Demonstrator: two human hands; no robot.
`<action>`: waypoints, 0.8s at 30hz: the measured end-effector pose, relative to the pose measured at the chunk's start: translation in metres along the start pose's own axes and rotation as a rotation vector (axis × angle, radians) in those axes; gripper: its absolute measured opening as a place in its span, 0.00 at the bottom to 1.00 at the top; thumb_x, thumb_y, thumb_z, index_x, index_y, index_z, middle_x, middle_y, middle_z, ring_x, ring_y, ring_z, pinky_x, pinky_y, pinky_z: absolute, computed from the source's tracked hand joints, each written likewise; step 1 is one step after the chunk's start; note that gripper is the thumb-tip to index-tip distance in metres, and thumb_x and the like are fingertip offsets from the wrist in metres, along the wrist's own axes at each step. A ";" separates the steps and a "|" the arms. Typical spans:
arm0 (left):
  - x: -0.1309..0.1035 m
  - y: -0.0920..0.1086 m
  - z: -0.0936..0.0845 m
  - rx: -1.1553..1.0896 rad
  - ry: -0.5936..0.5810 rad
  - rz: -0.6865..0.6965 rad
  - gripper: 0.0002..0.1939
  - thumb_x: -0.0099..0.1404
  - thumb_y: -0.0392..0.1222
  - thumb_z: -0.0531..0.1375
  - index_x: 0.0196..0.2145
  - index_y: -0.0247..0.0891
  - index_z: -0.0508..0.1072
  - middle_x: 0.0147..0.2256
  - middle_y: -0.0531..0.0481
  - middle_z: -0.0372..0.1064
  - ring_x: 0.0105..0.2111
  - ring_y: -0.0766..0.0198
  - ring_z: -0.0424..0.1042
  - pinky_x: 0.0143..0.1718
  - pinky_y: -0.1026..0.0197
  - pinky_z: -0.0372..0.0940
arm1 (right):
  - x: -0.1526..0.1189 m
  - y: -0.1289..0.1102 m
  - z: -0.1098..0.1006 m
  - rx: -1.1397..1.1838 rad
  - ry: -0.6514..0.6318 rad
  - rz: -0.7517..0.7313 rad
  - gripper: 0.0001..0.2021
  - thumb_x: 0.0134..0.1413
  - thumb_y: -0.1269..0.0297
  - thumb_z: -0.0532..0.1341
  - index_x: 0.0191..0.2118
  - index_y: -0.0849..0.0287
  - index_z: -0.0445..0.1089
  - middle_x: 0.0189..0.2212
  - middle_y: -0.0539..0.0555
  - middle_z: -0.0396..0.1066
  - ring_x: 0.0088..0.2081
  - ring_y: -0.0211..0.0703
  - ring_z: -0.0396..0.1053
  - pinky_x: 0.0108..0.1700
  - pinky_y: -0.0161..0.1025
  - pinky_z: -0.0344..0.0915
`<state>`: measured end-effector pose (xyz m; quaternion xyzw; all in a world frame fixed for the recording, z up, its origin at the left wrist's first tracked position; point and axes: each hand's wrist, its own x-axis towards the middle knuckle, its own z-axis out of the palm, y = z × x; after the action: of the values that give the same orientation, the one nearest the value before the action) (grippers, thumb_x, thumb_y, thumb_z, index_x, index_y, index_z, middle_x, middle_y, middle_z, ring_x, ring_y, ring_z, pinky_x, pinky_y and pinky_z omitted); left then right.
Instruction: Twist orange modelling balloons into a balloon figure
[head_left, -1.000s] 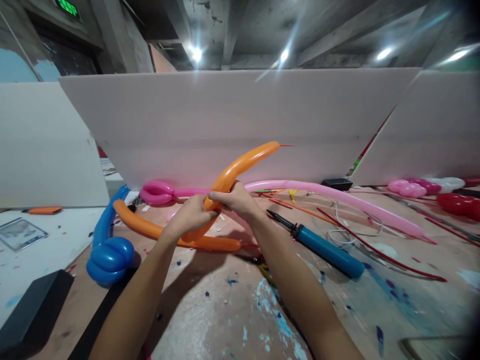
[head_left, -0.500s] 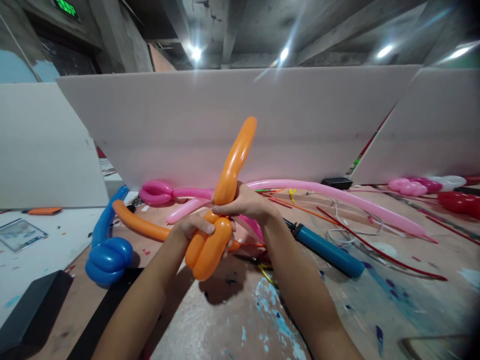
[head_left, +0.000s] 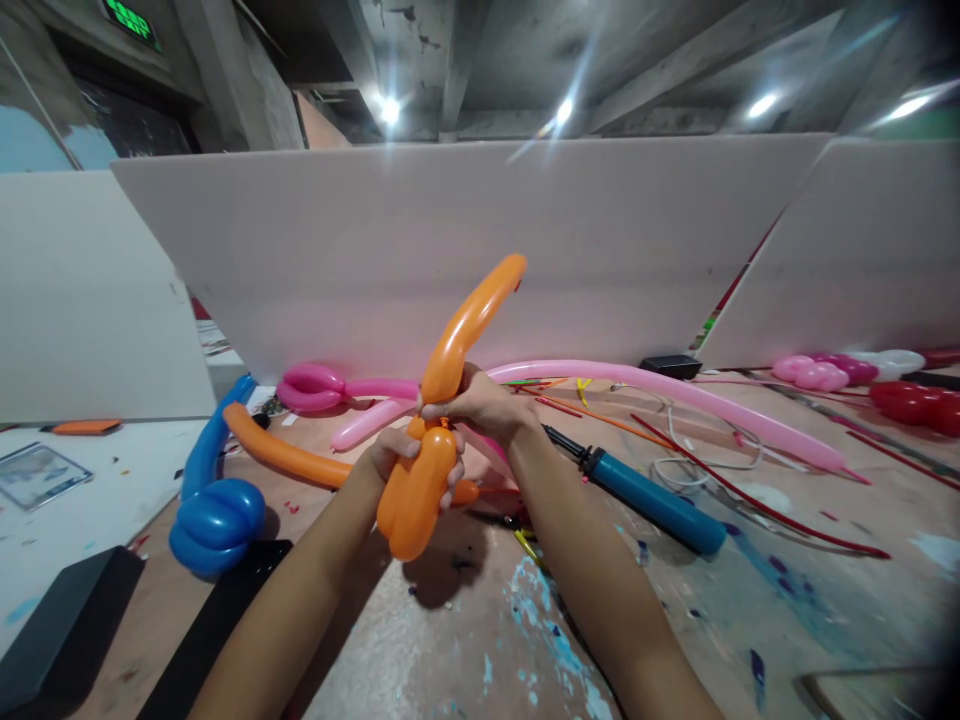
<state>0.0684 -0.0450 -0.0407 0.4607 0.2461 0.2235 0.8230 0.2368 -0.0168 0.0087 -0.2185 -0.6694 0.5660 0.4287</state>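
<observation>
Both my hands grip one orange twisting balloon (head_left: 420,490) in the middle of the head view. My left hand (head_left: 390,452) wraps round its lower, folded bubbles from the left. With thumb and fingers, my right hand (head_left: 487,405) pinches the narrow twist above them. A long free end of the balloon rises from that pinch and leans up to the right. Some fingertips are hidden behind the bubbles. Behind my left forearm lies another orange balloon (head_left: 285,450). Under the hands, partly covered, are scissors (head_left: 517,525) with yellow handles.
To the right lie a blue hand pump (head_left: 652,500), a long pink balloon (head_left: 675,390) and thin red balloons (head_left: 757,495). A blue twisted balloon (head_left: 217,525) and black blocks (head_left: 71,630) are at the left. White panels (head_left: 360,260) stand along the back of the table.
The orange balloon has turned in my hands: its free end tilts further right and lower, and the lower bubbles show a different side. Both hands still hold it.
</observation>
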 end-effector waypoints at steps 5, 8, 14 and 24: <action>0.004 -0.014 -0.012 -0.077 -0.137 0.006 0.26 0.43 0.51 0.61 0.40 0.38 0.68 0.28 0.47 0.69 0.25 0.55 0.71 0.29 0.52 0.66 | 0.000 0.009 -0.005 0.018 -0.150 0.047 0.16 0.62 0.60 0.58 0.51 0.62 0.66 0.48 0.57 0.68 0.44 0.44 0.70 0.44 0.47 0.71; 0.009 -0.019 -0.016 -0.097 -0.195 -0.002 0.26 0.44 0.51 0.60 0.41 0.37 0.68 0.28 0.46 0.69 0.25 0.55 0.72 0.27 0.52 0.67 | 0.001 0.009 -0.011 0.030 -0.233 0.071 0.18 0.48 0.61 0.69 0.43 0.65 0.69 0.38 0.55 0.72 0.36 0.42 0.71 0.38 0.42 0.71; 0.010 -0.007 -0.007 -0.082 -0.110 0.037 0.24 0.42 0.48 0.61 0.38 0.35 0.71 0.29 0.46 0.72 0.26 0.57 0.72 0.28 0.56 0.67 | 0.003 0.008 -0.011 0.195 -0.293 0.089 0.16 0.39 0.66 0.67 0.36 0.60 0.65 0.26 0.47 0.66 0.25 0.32 0.61 0.25 0.30 0.59; 0.004 0.022 0.000 0.336 0.086 0.117 0.24 0.46 0.41 0.64 0.43 0.36 0.71 0.33 0.44 0.76 0.29 0.56 0.74 0.35 0.52 0.70 | 0.005 0.001 0.007 0.018 -0.043 -0.006 0.19 0.45 0.52 0.68 0.34 0.58 0.62 0.25 0.44 0.57 0.25 0.32 0.55 0.25 0.30 0.54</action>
<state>0.0690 -0.0322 -0.0221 0.5952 0.2875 0.2462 0.7088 0.2280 -0.0168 0.0100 -0.2004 -0.6740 0.5754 0.4177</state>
